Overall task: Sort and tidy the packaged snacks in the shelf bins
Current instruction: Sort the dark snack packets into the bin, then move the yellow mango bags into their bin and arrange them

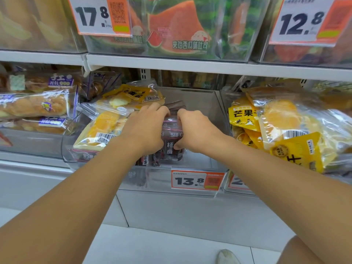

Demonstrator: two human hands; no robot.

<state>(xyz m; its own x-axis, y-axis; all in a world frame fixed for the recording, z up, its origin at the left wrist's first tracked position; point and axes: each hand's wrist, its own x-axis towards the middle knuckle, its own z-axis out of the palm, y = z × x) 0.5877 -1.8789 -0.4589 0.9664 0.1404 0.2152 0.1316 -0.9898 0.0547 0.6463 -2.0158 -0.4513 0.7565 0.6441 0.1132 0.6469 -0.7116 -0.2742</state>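
A dark maroon snack pack [171, 139] with white characters stands upright in the clear middle bin [215, 115]. My left hand [146, 128] grips its left side and my right hand [192, 130] pinches its right side, thumb low on the pack. More dark packs [152, 161] lie under it at the bin's front. Yellow dried-fruit packs [108, 122] are piled in the left part of the same bin, touching my left hand. The bin's right part shows bare bottom.
The bin to the right holds several yellow mango packs [285, 130]. Bread loaves in clear wrap [36, 105] fill the left bin. A price tag reading 13.8 [196, 181] hangs on the middle bin's front. A shelf board [190, 65] runs close above.
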